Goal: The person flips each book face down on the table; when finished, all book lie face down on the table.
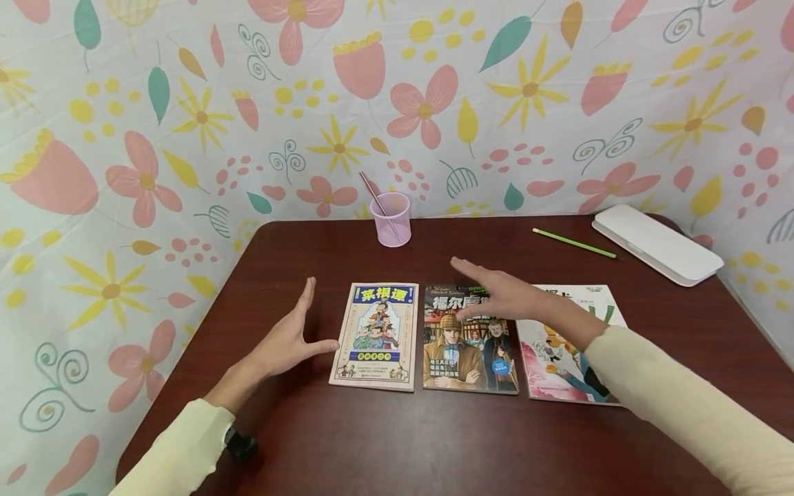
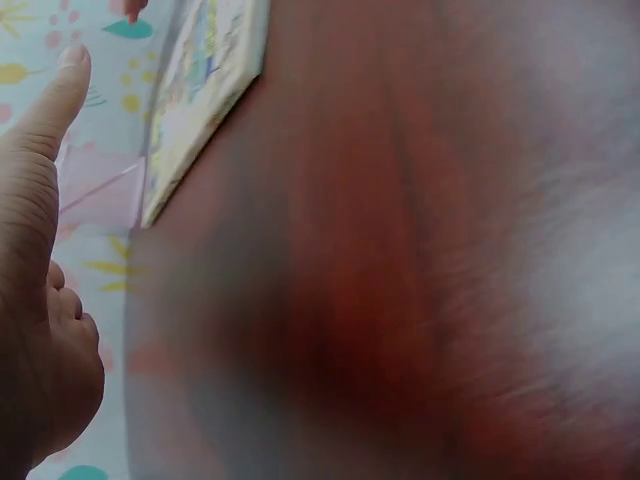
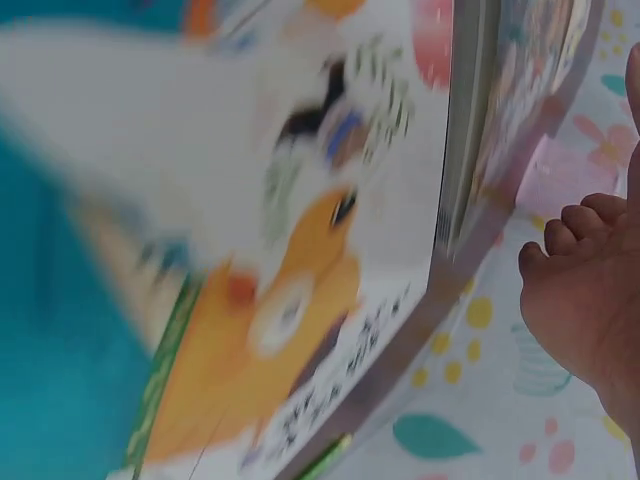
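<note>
Three books lie in a row on the dark red-brown table. On the left is a cream book (image 1: 375, 372) with a blue title band, and a dark-covered book (image 1: 453, 351) with a figure in a checked cap sits in the middle. A white picture book (image 1: 540, 372) is at the right, partly behind the right forearm. My left hand (image 1: 288, 342) is open beside the cream book, its thumb tip at that book's left edge. Fingers extended, my right hand (image 1: 505, 295) hovers over the upper part of the dark book, hiding some of its title. Neither hand holds anything.
Behind the books stands a lilac mesh cup (image 1: 393, 231) with a thin stick (image 1: 374, 188) in it. A green pencil (image 1: 573, 243) and a white case (image 1: 657, 244) lie at the back right. A flower-patterned cloth (image 1: 434, 103) hangs behind the table (image 1: 347, 441).
</note>
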Motion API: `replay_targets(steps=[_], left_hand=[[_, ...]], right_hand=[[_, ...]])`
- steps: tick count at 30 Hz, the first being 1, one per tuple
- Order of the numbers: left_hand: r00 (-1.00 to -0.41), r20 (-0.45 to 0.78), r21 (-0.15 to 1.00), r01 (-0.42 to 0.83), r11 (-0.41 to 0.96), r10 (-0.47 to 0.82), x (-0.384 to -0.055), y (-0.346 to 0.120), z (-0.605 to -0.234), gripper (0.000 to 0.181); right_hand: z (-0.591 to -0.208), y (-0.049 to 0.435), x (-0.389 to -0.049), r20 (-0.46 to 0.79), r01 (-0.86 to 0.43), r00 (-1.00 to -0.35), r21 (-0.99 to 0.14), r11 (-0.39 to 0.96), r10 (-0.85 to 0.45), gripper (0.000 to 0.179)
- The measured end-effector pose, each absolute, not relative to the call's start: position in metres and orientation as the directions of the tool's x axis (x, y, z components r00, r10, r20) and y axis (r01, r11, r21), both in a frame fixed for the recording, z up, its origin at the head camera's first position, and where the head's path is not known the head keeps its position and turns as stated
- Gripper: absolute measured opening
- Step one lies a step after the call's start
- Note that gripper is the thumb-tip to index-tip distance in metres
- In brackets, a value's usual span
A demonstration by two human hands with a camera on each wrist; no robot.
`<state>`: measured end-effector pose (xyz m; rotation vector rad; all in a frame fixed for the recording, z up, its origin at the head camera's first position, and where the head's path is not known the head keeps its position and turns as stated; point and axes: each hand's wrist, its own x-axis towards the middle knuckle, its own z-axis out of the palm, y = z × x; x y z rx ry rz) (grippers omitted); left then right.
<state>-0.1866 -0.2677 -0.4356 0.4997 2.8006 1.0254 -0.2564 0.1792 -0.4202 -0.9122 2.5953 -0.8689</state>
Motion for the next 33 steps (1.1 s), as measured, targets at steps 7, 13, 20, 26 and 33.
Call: replay_targets(steps=[7, 13, 20, 26, 33], left_hand=[[-0.927, -0.043, 0.651, 0.257, 0.714, 0.373, -0.174, -0.259, -0.449, 0.131], [-0.924, -0.085, 0.598, 0.253, 0.76, 0.374, -0.162, -0.252, -0.461, 0.137], [-0.922, -0.071, 0.546, 0.283, 0.788, 0.381, -0.153, -0.245, -0.462, 0.14], [-0.922, -0.049, 0.51, 0.307, 0.803, 0.384, -0.148, -0.242, -0.464, 0.138], [-0.927, -0.045, 0.509, 0.299, 0.807, 0.372, -0.144, -0.239, -0.464, 0.135]], right_hand=[[-0.428, 0.149, -0.258, -0.068, -0.507, -0.716, -0.633, 0.585, -0.695, 0.107], [-0.433, 0.128, -0.266, -0.121, -0.476, -0.712, -0.641, 0.602, -0.692, 0.113], [-0.44, 0.11, -0.275, -0.129, -0.454, -0.717, -0.659, 0.599, -0.685, 0.108], [-0.441, 0.099, -0.281, -0.112, -0.462, -0.73, -0.646, 0.607, -0.675, 0.097], [-0.441, 0.091, -0.285, -0.118, -0.461, -0.745, -0.621, 0.634, -0.657, 0.091]])
